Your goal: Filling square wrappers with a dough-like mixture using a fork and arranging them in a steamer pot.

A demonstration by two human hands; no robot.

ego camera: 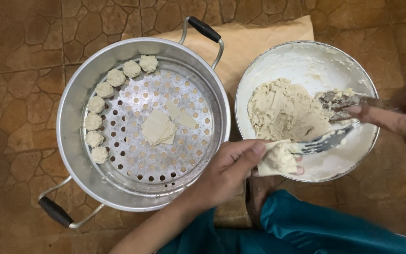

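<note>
Brown stone-patterned floor tiles [19, 94] lay under everything, with a tan paper sheet [259, 37] beneath the vessels. The left hand [231, 169] was pinched closed on a small pale square dumpling wrapper [278, 160], held over the near rim of the round white enamel bowl [306, 56]. The right hand [391, 117] was clamped on a metal fork [325, 141], whose long axis ran leftward from that hand so the tines met the wrapper. Pale minced filling [283, 110] sat in the bowl just beyond the wrapper, nearer the right hand. Left of the bowl stood a large aluminium steamer pot with black handles [71, 117]; seven filled dumplings [104, 89] lined its perforated tray's left edge, spare wrappers [158, 126] lying at its centre. A teal-clothed leg [330, 226] showed below.
</note>
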